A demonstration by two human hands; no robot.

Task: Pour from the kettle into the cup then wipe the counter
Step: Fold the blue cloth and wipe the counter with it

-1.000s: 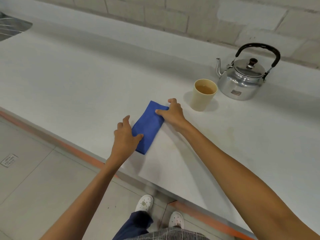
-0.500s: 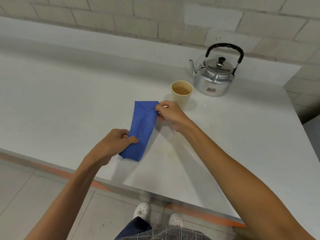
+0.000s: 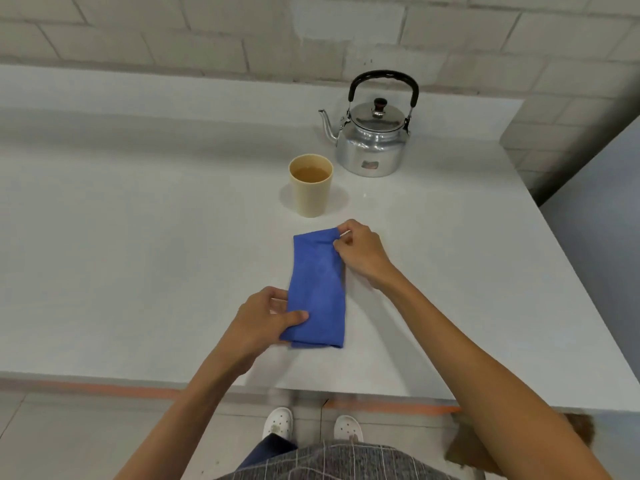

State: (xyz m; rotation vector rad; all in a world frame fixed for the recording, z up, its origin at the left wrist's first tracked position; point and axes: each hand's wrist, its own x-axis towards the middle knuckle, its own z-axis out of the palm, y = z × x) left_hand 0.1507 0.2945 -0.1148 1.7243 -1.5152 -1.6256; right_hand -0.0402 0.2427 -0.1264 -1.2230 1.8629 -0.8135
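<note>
While the tan cup holds brown drink, the shiny kettle sits shut just beside it at 1 o'clock. At 6 o'clock from the cup, a folded blue cloth lies on the white tabletop. Left hand pinches its near corner, right hand its far corner

Filled cup beside steel kettle; folded blue cloth.

no readable text anywhere, kettle carries a small label low on its body (too blurred to read)
</note>
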